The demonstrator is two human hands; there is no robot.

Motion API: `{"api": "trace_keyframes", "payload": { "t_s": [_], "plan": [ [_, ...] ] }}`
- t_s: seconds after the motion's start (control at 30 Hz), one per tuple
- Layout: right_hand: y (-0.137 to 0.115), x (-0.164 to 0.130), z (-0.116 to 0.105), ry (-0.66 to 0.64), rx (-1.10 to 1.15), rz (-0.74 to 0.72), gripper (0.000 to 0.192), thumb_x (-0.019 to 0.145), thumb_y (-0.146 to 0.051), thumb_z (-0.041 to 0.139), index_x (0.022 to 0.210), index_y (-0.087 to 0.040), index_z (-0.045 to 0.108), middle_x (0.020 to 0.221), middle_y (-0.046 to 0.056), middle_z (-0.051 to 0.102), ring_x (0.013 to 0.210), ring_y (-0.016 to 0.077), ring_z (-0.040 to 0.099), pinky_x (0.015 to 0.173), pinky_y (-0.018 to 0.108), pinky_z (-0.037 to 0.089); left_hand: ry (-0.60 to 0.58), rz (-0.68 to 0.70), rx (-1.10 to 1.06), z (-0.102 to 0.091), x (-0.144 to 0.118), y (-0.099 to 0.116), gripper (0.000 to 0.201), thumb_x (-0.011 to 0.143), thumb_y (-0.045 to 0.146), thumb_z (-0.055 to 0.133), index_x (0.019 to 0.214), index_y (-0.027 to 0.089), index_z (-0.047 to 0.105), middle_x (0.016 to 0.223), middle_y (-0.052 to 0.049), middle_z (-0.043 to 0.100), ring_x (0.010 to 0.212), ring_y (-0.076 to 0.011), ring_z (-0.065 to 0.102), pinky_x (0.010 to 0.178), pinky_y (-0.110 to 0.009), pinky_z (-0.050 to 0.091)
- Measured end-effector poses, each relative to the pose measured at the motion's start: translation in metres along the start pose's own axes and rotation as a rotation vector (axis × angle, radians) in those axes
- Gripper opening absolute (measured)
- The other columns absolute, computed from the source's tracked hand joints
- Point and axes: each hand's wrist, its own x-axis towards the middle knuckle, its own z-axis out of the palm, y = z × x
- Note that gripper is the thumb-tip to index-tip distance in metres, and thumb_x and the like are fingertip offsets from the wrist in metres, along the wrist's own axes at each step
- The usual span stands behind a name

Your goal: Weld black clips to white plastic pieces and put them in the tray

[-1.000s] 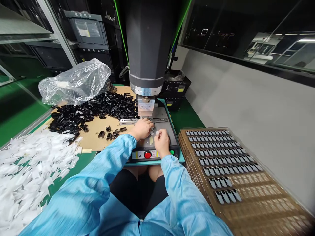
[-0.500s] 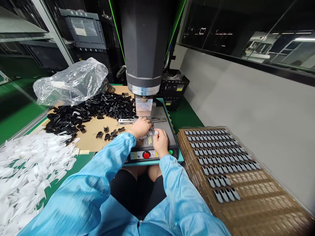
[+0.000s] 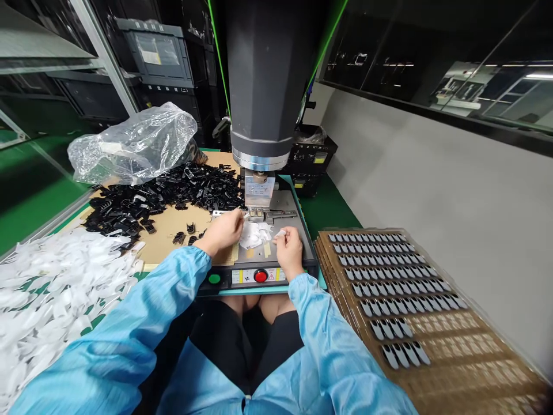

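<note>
Lying between both hands on the press plate (image 3: 298, 230), the white parts (image 3: 256, 234) sit just right of the left hand (image 3: 222, 230), fingers curled at their edge, while the right hand (image 3: 288, 246) pinches one small white piece (image 3: 281, 233); long axis unclear.

No legible text. Warning label (image 3: 270, 275) beside red button (image 3: 260, 276) on machine front panel (image 3: 242, 277): triangle sign only, wording too small. Paper label on grey crate (image 3: 161, 56): print unreadable.
</note>
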Motion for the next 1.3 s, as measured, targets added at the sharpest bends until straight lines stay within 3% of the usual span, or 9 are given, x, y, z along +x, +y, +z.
{"api": "trace_keyframes", "payload": {
  "t_s": [0.13,0.33,0.53,0.73,1.0,1.2,1.3],
  "plan": [
    [-0.013,0.032,0.002,0.008,-0.041,-0.043,0.020,0.104,-0.026,0.049,0.117,-0.024,0.064,0.110,0.008,0.075,0.103,0.0235,0.072,0.094,0.036,0.056,0.030,-0.027,0.011,0.004,0.014,-0.009,0.017,0.103,0.027,0.053,0.108,0.020,0.068,0.101,-0.010,0.076,0.088,-0.0237,0.070,0.077,-0.034,0.051],
    [-0.024,0.072,0.018,-0.103,-0.182,-0.313,0.025,0.106,-0.024,0.049,0.114,-0.027,0.073,0.121,0.006,0.076,0.120,0.0251,0.064,0.106,0.038,0.049,0.061,0.055,0.008,0.025,0.033,-0.001,0.026,0.107,0.030,0.053,0.108,0.019,0.077,0.107,-0.012,0.073,0.099,-0.0233,0.069,0.091,-0.034,0.051],
    [-0.020,0.075,0.021,-0.274,-0.437,-0.413,0.041,0.104,-0.016,0.049,0.136,-0.028,0.071,0.140,0.007,0.069,0.130,0.0272,0.054,0.110,0.042,0.046,0.000,0.067,0.194,0.028,0.029,0.012,0.035,0.109,0.030,0.045,0.115,0.016,0.076,0.112,-0.016,0.064,0.104,-0.0276,0.061,0.094,-0.041,0.047],
    [-0.040,0.074,0.007,-0.358,-0.715,-0.454,0.052,0.104,-0.016,0.045,0.154,-0.023,0.057,0.148,0.014,0.060,0.142,0.0330,0.040,0.115,0.047,0.034,-0.060,0.004,0.317,0.024,0.023,0.031,0.039,0.107,0.032,0.045,0.136,0.017,0.065,0.128,-0.019,0.057,0.119,-0.0339,0.052,0.096,-0.046,0.044],
    [-0.061,0.071,0.003,-0.420,-0.777,-0.403,0.047,0.104,-0.019,0.044,0.148,-0.022,0.062,0.131,0.017,0.061,0.124,0.0317,0.046,0.103,0.045,0.036,-0.089,-0.015,0.340,0.020,0.020,0.039,0.050,0.106,0.038,0.043,0.148,0.014,0.057,0.132,-0.022,0.056,0.121,-0.0373,0.050,0.098,-0.051,0.043],
    [-0.061,0.065,0.005,-0.395,-0.734,-0.269,0.051,0.102,-0.017,0.046,0.150,-0.029,0.060,0.129,0.014,0.060,0.121,0.0297,0.048,0.099,0.042,0.037,-0.077,-0.028,0.301,0.015,0.009,0.046,0.042,0.102,0.029,0.048,0.139,0.016,0.063,0.128,-0.021,0.059,0.120,-0.0370,0.053,0.097,-0.050,0.045],
    [-0.063,0.066,0.005,-0.400,-0.716,-0.218,0.052,0.099,-0.016,0.050,0.148,-0.030,0.062,0.128,0.013,0.060,0.121,0.0300,0.048,0.099,0.041,0.038,-0.040,-0.015,0.246,0.006,-0.004,0.036,0.040,0.104,0.032,0.049,0.139,0.019,0.065,0.131,-0.020,0.059,0.121,-0.0350,0.056,0.100,-0.049,0.046]
  ]
}}
